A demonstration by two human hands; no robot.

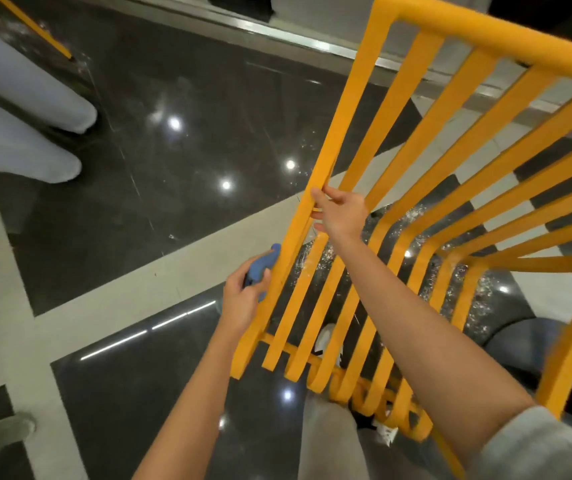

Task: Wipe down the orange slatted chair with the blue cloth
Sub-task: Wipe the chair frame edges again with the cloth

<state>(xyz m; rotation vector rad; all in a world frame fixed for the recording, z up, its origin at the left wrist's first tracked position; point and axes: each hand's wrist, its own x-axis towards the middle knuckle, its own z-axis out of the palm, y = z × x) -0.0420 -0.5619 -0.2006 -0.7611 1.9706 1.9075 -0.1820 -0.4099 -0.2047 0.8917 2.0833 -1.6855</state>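
Count, head view: one orange slatted metal chair (412, 188); slats partly cut off by the frame edge, so no exact tally. One crumpled blue cloth (260, 266). Two bare hands: left hand (243, 299), right hand (338, 213). Two pale trouser legs (17, 109), well apart from either hand's fingers.

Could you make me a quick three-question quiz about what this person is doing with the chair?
1. True or false: the left hand holds the cloth against the chair.
2. What does the right hand grip? A) the cloth B) the chair's outer slat C) nothing
3. Fill in: the chair's slats are coloured ____.

Key: 1 true; 2 B; 3 orange.
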